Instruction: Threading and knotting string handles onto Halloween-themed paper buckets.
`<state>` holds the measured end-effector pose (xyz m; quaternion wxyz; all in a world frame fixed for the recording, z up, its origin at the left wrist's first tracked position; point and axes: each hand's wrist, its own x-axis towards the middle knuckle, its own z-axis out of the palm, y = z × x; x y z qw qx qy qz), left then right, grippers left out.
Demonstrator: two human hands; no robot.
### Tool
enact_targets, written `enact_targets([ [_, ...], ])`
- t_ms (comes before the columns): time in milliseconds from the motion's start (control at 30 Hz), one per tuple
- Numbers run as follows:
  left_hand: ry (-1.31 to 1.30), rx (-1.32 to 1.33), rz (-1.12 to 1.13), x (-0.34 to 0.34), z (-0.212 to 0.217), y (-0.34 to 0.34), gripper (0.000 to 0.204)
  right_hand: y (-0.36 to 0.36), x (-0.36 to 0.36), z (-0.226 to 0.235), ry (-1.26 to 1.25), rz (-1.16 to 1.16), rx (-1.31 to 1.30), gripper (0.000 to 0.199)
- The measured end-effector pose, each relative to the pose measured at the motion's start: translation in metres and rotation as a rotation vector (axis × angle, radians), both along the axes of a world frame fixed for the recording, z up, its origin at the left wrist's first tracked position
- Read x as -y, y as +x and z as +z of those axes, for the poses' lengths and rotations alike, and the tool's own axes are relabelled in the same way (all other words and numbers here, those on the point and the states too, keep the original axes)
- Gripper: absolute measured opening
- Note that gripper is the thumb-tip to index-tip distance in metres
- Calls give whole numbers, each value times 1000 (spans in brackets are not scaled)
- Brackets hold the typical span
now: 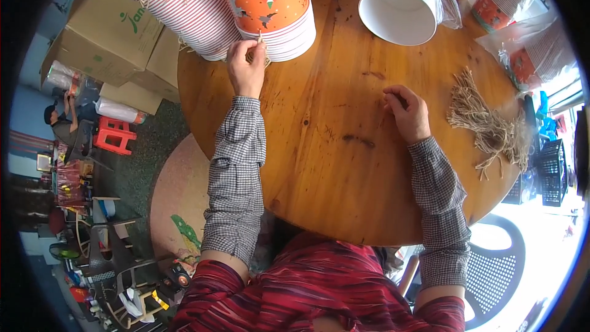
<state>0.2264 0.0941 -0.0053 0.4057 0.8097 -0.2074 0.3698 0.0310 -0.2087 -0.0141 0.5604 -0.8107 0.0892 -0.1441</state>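
Note:
My left hand (pixel 246 69) is closed in a pinch on a piece of beige twine (pixel 260 39), against the near side of a paper bucket. This orange bucket (pixel 275 5) has a teal inner rim and printed figures, and it sits on a stack of white bucket rims (pixel 284 45). Over the middle right of the round wooden table (pixel 326 166), my right hand (pixel 410 114) hovers with fingers loosely bent and thumb apart from the forefinger; nothing shows in it. A loose bundle of beige twine (pixel 482 120) lies to its right.
A leaning stack of red-striped buckets (pixel 178 6) with twine ends stands at the far left. White nested buckets (pixel 398 15) lie tipped at the back, and bagged orange buckets (pixel 522 64) are at right. Cardboard boxes (pixel 110 31), a red stool (pixel 115 136) and another person (pixel 63 124) are off to the left.

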Motion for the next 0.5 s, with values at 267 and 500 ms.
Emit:
enact_targets([
  [267,-534,-398,38,-22,-15,3,30,-1,0,1,-20,3,23,14],
  [500,-187,-180,68,-6,-11,-1,19,-1,-2,2,-11,12,-8,14],
])
